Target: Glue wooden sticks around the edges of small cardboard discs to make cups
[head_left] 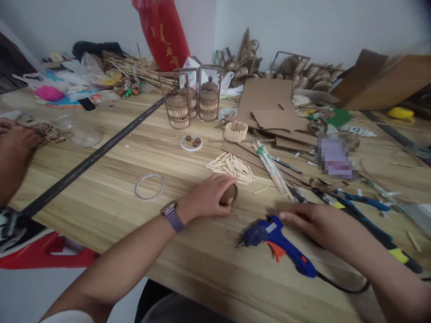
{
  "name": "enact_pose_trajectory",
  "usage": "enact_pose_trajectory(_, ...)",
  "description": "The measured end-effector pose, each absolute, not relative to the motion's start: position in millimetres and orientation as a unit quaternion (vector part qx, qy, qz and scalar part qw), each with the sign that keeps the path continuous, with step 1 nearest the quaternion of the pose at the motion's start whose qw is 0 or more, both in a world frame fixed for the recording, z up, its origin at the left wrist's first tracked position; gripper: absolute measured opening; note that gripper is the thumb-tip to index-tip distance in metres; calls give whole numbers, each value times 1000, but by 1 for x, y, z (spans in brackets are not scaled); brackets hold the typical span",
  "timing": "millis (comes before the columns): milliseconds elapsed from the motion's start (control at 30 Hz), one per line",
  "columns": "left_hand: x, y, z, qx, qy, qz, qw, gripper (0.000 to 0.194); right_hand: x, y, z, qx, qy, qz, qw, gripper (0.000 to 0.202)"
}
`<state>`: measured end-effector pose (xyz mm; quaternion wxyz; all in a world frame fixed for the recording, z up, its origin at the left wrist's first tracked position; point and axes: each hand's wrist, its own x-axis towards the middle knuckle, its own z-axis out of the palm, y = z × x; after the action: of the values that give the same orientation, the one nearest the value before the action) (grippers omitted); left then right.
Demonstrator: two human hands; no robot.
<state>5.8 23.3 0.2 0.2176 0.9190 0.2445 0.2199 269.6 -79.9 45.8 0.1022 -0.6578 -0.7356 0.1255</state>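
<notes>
Disc (227, 196), round and brown, was at the table's near side, just in front of a loose pile of pale sticks (232, 167). Left hand (210, 195) curved round it, thumb and fingers pinching opposite edges. Right hand (303, 220) was half-curled just behind a blue glue gun (283, 242); could not tell whether it touched the tool or pinched anything.

Handling (judged): disc light and fairly stiff, probably card or thin wood, not slippery. Weak points likely the short sticks at its rim, which a hard squeeze could tilt. Best hold: low on the bare edge, fingertips clear of the sticks. Glue gun: take by the handle, away from the nozzle.

Surface: smooth wood-grain table (202, 255), crossed by a dark strip (101, 154); cardboard sheets (266, 96) and pliers (367, 200) to the right. Room: pale wall (286, 27) behind, red stool (47, 255) below, another person's hand (16, 139) at far left.
</notes>
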Motion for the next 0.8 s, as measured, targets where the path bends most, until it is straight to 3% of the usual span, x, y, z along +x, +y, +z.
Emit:
enact_pose_trajectory(167, 6, 23, 2, 918, 249, 213, 225, 67, 250, -52, 49, -589, -807, -30, 15, 20)
enact_pose_trajectory(300, 6, 23, 0, 917, 244, 219, 227, 67, 225, -35, 46, -538, -834, -93, -81, 23)
enact_pose_trajectory(467, 7, 25, -2, 920, 239, 220, 220, 68, 220, -29, 40, -533, -830, -132, -98, 23)
enact_pose_trajectory(533, 7, 25, -2, 921, 240, 217, 220, 69, 222, -29, 41, -545, -832, -85, -58, 21)
enact_pose_trajectory(700, 6, 25, -2, 918, 240, 219, 229, 70, 213, -34, 54, -567, -798, 172, 114, 11)
enact_pose_trajectory(800, 6, 25, -2, 914, 238, 226, 237, 70, 200, -37, 59, -563, -771, 256, 150, 12)
